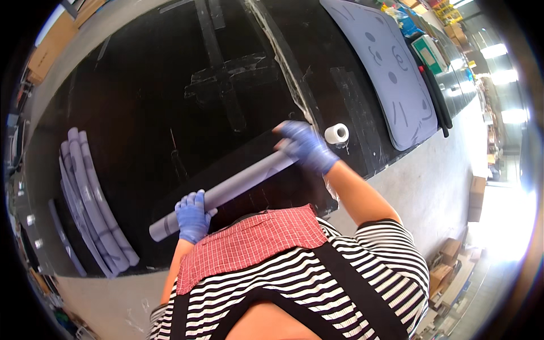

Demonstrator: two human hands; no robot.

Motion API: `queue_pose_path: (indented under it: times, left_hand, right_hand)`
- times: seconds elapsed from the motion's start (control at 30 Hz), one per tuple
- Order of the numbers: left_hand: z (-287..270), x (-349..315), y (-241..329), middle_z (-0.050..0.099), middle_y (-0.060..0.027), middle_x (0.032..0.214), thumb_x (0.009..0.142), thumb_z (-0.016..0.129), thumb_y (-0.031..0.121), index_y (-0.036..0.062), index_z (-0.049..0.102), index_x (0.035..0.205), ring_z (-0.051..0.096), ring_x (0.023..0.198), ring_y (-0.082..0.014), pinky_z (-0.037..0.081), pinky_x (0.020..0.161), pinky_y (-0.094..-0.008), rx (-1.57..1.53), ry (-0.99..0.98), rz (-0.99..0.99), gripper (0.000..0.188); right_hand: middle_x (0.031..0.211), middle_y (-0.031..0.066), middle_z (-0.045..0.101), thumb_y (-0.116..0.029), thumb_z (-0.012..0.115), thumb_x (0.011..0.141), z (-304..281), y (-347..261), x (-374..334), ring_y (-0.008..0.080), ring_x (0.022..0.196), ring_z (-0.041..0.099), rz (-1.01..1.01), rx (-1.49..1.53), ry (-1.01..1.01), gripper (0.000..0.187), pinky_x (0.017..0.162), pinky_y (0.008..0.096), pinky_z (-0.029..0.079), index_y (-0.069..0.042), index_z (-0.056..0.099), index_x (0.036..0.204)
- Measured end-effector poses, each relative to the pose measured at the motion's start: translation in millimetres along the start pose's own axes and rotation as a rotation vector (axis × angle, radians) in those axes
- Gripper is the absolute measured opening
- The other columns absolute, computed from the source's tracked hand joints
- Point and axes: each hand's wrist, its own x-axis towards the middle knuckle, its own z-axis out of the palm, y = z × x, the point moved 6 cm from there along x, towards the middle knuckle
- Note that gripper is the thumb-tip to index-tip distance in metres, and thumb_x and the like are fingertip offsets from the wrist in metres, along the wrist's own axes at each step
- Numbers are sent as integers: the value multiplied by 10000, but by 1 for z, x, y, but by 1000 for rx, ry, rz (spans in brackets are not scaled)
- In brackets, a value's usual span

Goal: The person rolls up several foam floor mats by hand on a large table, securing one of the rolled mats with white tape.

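Note:
A grey rolled-up mat (pixel 241 186) lies slantwise on the black table in front of me. My left hand (pixel 193 217), in a blue glove with fingers over the top and thumb at the near side, grips it close to its lower left end. At the upper right end is my right hand (pixel 309 147), also gloved in blue with some bare fingertips. Motion smears its fingers, so whether they close on the roll is unclear. Just right of that hand stands a roll of white tape (pixel 336 134).
Several finished grey rolls (pixel 93 198) lie together at the left. A flat grey mat with a drawn cat face (pixel 382 73) lies at the right edge, beside black tubes (pixel 435 102) and a green box (pixel 429 54). Tape strips cross the black tabletop (pixel 141 102).

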Motion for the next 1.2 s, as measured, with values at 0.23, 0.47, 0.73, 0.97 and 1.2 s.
queue_pose_path:
  times: [0.23,0.47,0.73,0.97,1.2]
  left_hand:
    - [-21,-5,-1,567,-109,1351,822,782,416,112,520,1397,516,1278,-325,381,1065,-478,-107,26,41,701]
    - [-6,-15,-2,584,-100,1337,834,758,448,105,540,1383,535,1274,-290,381,1073,-450,-21,82,-5,684]
    - [-16,-8,2,558,-138,1406,808,731,599,82,499,1446,501,1334,-311,330,1141,-465,-110,26,4,854]
    - [-7,29,4,706,-115,1057,879,777,423,8,672,1176,648,1015,-190,517,909,-318,-1355,132,-88,521]
    - [-12,59,5,716,-92,881,907,730,156,45,709,973,672,817,-230,540,789,-353,-845,87,-85,131]
  right_hand:
    - [1061,250,695,-227,603,842,-153,171,-25,428,1028,651,337,-793,-153,303,891,483,517,-51,725,1057]
    - [954,78,746,-82,645,905,-113,161,-12,203,840,713,321,385,183,199,723,382,571,-35,735,1076]
    - [974,68,744,-185,741,906,150,18,5,130,870,692,49,641,59,275,754,276,558,0,728,1110]
    - [996,65,759,-189,782,874,192,9,7,131,882,690,109,516,94,325,811,278,555,3,731,1131]
    - [1155,92,727,-81,759,893,167,20,-24,174,1026,695,5,651,70,392,903,298,568,-4,653,1262]
